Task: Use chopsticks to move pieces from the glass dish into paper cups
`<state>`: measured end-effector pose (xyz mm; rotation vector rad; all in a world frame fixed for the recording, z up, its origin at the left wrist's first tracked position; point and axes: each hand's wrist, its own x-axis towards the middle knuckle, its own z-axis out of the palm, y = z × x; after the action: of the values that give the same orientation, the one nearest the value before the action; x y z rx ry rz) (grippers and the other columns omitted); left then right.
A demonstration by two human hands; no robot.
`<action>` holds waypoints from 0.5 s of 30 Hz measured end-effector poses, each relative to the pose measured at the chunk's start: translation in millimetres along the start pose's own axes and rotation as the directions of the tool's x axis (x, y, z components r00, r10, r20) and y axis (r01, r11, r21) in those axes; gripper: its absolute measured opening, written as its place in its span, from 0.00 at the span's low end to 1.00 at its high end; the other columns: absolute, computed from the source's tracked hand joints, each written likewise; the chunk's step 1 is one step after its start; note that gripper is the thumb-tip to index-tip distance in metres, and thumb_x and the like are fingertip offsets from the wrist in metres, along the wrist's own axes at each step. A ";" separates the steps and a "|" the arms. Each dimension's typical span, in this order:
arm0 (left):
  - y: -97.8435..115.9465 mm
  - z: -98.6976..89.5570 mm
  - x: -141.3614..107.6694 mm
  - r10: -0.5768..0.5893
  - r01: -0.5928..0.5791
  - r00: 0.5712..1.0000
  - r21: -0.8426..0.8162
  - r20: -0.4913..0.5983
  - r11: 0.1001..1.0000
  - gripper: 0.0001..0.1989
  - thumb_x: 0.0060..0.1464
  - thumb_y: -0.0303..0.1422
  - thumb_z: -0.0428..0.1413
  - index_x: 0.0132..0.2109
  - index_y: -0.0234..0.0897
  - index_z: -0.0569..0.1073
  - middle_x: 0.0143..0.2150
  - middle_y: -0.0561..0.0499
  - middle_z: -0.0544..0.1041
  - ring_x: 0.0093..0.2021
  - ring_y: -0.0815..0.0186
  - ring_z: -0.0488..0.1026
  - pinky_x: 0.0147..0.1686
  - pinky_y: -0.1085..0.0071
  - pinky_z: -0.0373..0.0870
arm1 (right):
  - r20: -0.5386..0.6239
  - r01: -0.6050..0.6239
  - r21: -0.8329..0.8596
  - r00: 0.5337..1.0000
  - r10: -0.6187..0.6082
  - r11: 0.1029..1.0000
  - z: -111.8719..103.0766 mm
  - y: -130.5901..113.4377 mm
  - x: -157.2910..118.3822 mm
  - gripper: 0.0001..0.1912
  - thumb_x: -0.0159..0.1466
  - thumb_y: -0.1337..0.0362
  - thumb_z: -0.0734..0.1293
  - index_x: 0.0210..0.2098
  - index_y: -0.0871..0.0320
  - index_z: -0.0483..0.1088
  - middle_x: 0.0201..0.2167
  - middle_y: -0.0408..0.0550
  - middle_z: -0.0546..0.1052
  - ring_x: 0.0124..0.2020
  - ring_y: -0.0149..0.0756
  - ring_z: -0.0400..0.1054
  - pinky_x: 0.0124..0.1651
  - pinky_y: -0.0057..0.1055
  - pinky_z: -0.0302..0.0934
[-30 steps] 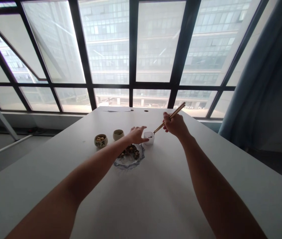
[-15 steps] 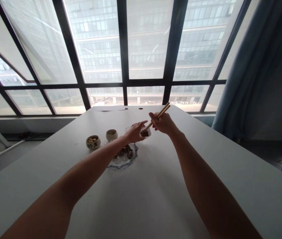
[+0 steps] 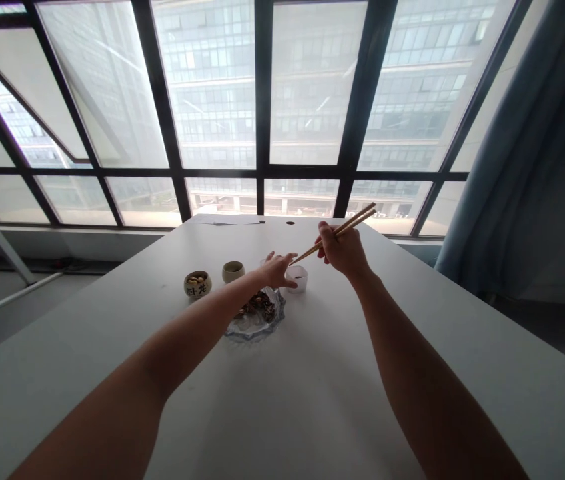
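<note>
My right hand (image 3: 345, 250) grips a pair of wooden chopsticks (image 3: 352, 222), their tips pointing down-left, close to the fingers of my left hand. My left hand (image 3: 277, 271) has its fingers spread and holds nothing; its thumb reaches the left side of a small clear plastic cup (image 3: 298, 283). The cup stands upright on the table, with a little dark content visible. Under my left forearm lies a scalloped glass plate (image 3: 255, 331) with brown, dried-looking pieces (image 3: 265, 307) on it; the forearm hides part of it.
Left of the plate stand a small round pot (image 3: 197, 285) with dark characters, holding pale brown nuts or similar, and a plain beige cup (image 3: 233, 270). All rest on a white table (image 3: 312, 387). Windows rise behind, and a blue curtain (image 3: 492, 147) hangs at the right.
The tilted cup with brown pieces in my left hand now stands upright, and the left fingers have loosened from it. The chopsticks have come up out of the cup. The view has shifted slightly.
</note>
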<state>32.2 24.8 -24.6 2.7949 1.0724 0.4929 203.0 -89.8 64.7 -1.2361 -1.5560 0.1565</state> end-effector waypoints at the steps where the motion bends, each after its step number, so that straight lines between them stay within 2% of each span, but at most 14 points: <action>1: -4.7 -6.1 -5.1 0.002 -0.002 1.000 0.002 -0.003 1.000 0.43 0.49 0.45 0.64 0.67 0.40 0.57 0.63 0.38 0.72 0.66 0.47 0.64 0.68 0.41 0.42 | 0.039 -0.010 0.046 0.999 0.009 0.999 0.1 -2.4 -0.5 0.32 0.68 0.41 0.58 0.21 0.59 0.70 0.14 0.48 0.73 0.13 0.31 0.66 0.18 0.26 0.62; 4: -24.0 -30.8 -34.4 -0.022 0.022 0.995 -0.001 -0.095 1.000 0.32 0.56 0.44 0.59 0.65 0.41 0.63 0.65 0.40 0.69 0.68 0.49 0.61 0.69 0.42 0.41 | 0.255 -0.050 0.138 0.967 0.013 0.989 -0.4 -10.5 -2.6 0.31 0.66 0.40 0.61 0.21 0.60 0.70 0.13 0.47 0.73 0.11 0.28 0.64 0.16 0.24 0.59; 6: -41.3 -47.3 -63.6 -0.063 0.064 0.975 -0.004 -0.213 0.998 0.27 0.59 0.43 0.56 0.63 0.40 0.66 0.64 0.42 0.71 0.67 0.51 0.63 0.69 0.44 0.43 | 0.429 -0.093 0.151 0.903 0.019 0.984 0.1 -15.8 -4.9 0.31 0.64 0.39 0.63 0.22 0.60 0.70 0.14 0.47 0.74 0.11 0.27 0.64 0.15 0.23 0.58; 8: -61.2 -58.8 -95.9 -0.137 0.138 0.936 -0.020 -0.324 0.990 0.23 0.60 0.42 0.54 0.60 0.40 0.69 0.62 0.43 0.73 0.64 0.51 0.66 0.68 0.45 0.47 | 0.576 -0.137 0.131 0.817 0.037 0.982 3.0 -19.3 -7.6 0.30 0.63 0.39 0.65 0.22 0.60 0.71 0.14 0.47 0.75 0.12 0.28 0.66 0.16 0.22 0.58; 12: -99.3 -61.1 -151.2 -0.263 0.280 0.828 -0.040 -0.495 0.959 0.20 0.58 0.44 0.56 0.54 0.41 0.73 0.58 0.43 0.76 0.61 0.49 0.70 0.66 0.47 0.55 | 0.757 -0.184 0.059 0.649 0.076 0.981 19.0 -15.6 -13.3 0.29 0.60 0.38 0.68 0.24 0.61 0.73 0.17 0.48 0.77 0.14 0.29 0.68 0.18 0.23 0.62; 14: -113.1 -54.7 -168.8 -0.328 0.346 0.779 -0.070 -0.535 0.936 0.20 0.57 0.44 0.56 0.53 0.40 0.73 0.58 0.42 0.76 0.61 0.48 0.70 0.64 0.48 0.58 | 0.795 -0.193 0.029 0.599 0.095 0.981 30.3 -8.7 -15.8 0.30 0.58 0.37 0.69 0.24 0.61 0.74 0.17 0.48 0.77 0.15 0.30 0.69 0.18 0.23 0.63; 15: -118.3 -50.6 -175.0 -0.356 0.371 0.757 -0.088 -0.548 0.925 0.21 0.57 0.44 0.55 0.54 0.39 0.72 0.59 0.41 0.75 0.61 0.48 0.69 0.64 0.48 0.59 | 0.794 -0.194 0.025 0.600 0.099 0.981 35.8 -4.7 -17.0 0.30 0.58 0.37 0.69 0.24 0.61 0.74 0.18 0.48 0.77 0.16 0.30 0.69 0.19 0.23 0.64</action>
<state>-181.7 -4.6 -47.9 2.3975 1.6897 1.2950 169.8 -87.6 42.4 -1.2730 -2.1506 1.0177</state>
